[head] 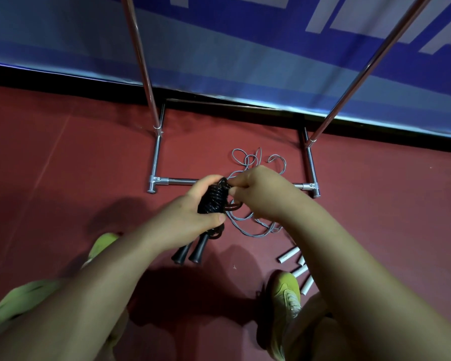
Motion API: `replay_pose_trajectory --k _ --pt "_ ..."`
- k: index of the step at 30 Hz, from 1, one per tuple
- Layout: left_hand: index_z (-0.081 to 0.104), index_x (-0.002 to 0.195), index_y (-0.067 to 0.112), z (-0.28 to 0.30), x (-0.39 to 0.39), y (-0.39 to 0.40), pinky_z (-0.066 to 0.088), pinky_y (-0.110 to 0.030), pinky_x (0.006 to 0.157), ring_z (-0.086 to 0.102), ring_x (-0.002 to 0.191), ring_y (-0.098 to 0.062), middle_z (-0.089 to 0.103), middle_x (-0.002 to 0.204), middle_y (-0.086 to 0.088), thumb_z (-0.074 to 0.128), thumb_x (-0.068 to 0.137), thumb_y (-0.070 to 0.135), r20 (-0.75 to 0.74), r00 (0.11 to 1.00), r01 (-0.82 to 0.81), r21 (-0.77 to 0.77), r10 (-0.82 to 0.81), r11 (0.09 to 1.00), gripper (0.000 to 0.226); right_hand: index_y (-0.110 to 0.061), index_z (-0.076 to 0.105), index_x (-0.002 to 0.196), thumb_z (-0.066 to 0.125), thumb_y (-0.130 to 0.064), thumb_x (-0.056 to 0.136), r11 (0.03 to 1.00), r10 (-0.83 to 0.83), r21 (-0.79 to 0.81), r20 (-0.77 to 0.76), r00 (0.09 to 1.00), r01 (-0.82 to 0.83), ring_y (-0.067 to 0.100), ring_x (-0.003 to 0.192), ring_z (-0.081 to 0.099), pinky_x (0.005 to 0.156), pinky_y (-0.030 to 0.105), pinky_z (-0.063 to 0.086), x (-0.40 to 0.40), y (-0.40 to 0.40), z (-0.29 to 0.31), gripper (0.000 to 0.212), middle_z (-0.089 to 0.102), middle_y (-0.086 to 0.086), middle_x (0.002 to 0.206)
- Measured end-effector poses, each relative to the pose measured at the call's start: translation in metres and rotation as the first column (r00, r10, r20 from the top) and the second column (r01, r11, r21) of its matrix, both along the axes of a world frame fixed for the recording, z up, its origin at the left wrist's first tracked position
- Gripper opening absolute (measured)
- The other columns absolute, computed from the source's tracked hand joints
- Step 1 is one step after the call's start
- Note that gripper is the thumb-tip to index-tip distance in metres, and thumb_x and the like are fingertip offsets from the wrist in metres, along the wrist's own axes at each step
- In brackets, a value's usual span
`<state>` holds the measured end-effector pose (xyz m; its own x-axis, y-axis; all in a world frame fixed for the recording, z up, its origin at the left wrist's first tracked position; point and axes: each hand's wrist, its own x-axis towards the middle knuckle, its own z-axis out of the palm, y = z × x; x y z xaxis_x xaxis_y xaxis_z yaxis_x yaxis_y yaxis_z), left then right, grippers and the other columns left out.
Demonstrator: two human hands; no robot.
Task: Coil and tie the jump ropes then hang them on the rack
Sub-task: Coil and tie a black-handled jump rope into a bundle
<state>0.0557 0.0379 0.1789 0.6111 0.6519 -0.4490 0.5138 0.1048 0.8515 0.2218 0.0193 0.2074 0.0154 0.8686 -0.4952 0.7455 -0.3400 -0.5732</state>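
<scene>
Left hand [193, 212] grip clenched around the coiled black rubber jump rope [214, 198]; right hand [258, 194] pinches its top loop.

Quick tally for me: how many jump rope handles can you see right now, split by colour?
Black handles: 2, hanging below the coiled black rope that the left hand grips and the right hand pinches.
White handles: 4 at least partly in view on the floor, some hidden by the right forearm.
Total: 6 handles visible.
</scene>
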Motion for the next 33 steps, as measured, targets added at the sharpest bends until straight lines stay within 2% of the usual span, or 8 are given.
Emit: replay_pose_trajectory --k 3,6,9,12,16,21,30,33 --pt "0.032 0.095 0.079 -0.003 0.002 -0.004 0.046 -0.031 0.096 0.057 0.106 -0.009 0.059 0.112 0.015 0.057 0.069 0.034 0.023 1.000 -0.016 0.049 0.015 0.999 0.058 -0.002 0.067 0.085 0.054 -0.012 0.090 1.000 -0.019 -0.007 -0.028 0.999 0.019 0.021 0.052 0.047 0.056 0.035 0.049 0.004 0.001 -0.002 0.017 0.057 0.021 0.070" --pt "0.031 0.097 0.079 -0.002 0.002 -0.004 0.044 -0.024 0.094 0.055 0.105 -0.003 0.055 0.115 0.016 0.059 0.073 0.031 0.044 0.999 -0.002 0.087 -0.002 0.996 0.061 -0.003 0.068 0.083 0.055 -0.015 0.090 1.000 -0.007 0.007 -0.014 1.000 0.007 0.022 0.055 0.050 0.060 0.037 0.050 0.005 0.001 -0.004 0.019 0.065 0.025 0.080" --pt "0.030 0.118 0.064 -0.002 0.001 -0.003 0.036 -0.013 0.095 0.047 0.110 0.006 0.040 0.128 0.014 0.063 0.084 0.017 0.044 0.999 -0.008 0.151 0.002 0.988 0.067 -0.004 0.068 0.080 0.056 -0.018 0.092 0.993 -0.047 0.110 -0.009 0.999 0.047 0.027 0.060 0.053 0.062 0.034 0.047 0.004 0.000 -0.008 0.023 0.062 0.015 0.069" --pt "0.029 0.141 0.044 0.000 0.001 0.000 0.028 0.001 0.088 0.039 0.103 0.023 0.031 0.131 0.019 0.061 0.086 0.015 0.011 1.000 -0.006 0.246 0.004 0.969 0.070 -0.011 0.070 0.098 0.058 -0.016 0.091 0.962 -0.143 0.212 -0.142 0.980 0.171 0.021 0.063 0.062 0.071 0.040 0.055 0.002 -0.002 -0.012 0.016 0.065 0.002 0.068" --pt "0.025 0.140 0.044 0.005 0.000 0.001 0.034 -0.012 0.090 0.042 0.106 0.011 0.038 0.130 0.022 0.062 0.085 0.019 0.046 0.999 -0.037 0.304 0.024 0.952 0.070 -0.017 0.061 0.110 0.064 -0.012 0.089 0.920 -0.238 0.187 -0.431 0.870 0.344 0.028 0.065 0.063 0.069 0.046 0.055 0.004 0.000 -0.010 0.022 0.064 -0.005 0.060" --pt "0.036 0.099 0.062 0.013 -0.008 0.002 0.054 -0.044 0.083 0.062 0.091 -0.013 0.052 0.102 0.030 0.062 0.064 0.041 0.165 0.984 -0.107 0.230 0.070 0.967 0.049 -0.018 0.063 0.092 0.063 -0.006 0.088 0.943 -0.224 0.051 -0.630 0.743 0.328 0.022 0.063 0.057 0.057 0.028 0.051 0.003 0.001 -0.006 0.012 0.061 0.002 0.060" --pt "0.045 0.096 0.062 0.007 -0.016 0.009 0.055 -0.032 0.077 0.062 0.086 -0.004 0.062 0.094 0.027 0.062 0.069 0.021 0.241 0.970 -0.077 0.138 0.042 0.987 0.052 -0.013 0.056 0.079 0.062 -0.008 0.090 0.908 -0.337 -0.059 -0.693 0.638 0.415 0.004 0.043 0.047 0.048 0.022 0.050 -0.006 0.000 -0.006 0.013 0.059 -0.001 0.056" --pt "0.049 0.096 0.057 0.005 -0.018 0.013 0.056 -0.045 0.080 0.062 0.088 -0.019 0.060 0.099 0.012 0.064 0.066 0.025 0.252 0.963 -0.129 0.118 0.096 0.985 0.047 -0.016 0.062 0.090 0.058 -0.007 0.092 0.931 -0.312 -0.090 -0.702 0.641 0.354 0.004 0.054 0.053 0.054 0.021 0.053 -0.001 -0.001 -0.002 0.010 0.062 0.001 0.073"
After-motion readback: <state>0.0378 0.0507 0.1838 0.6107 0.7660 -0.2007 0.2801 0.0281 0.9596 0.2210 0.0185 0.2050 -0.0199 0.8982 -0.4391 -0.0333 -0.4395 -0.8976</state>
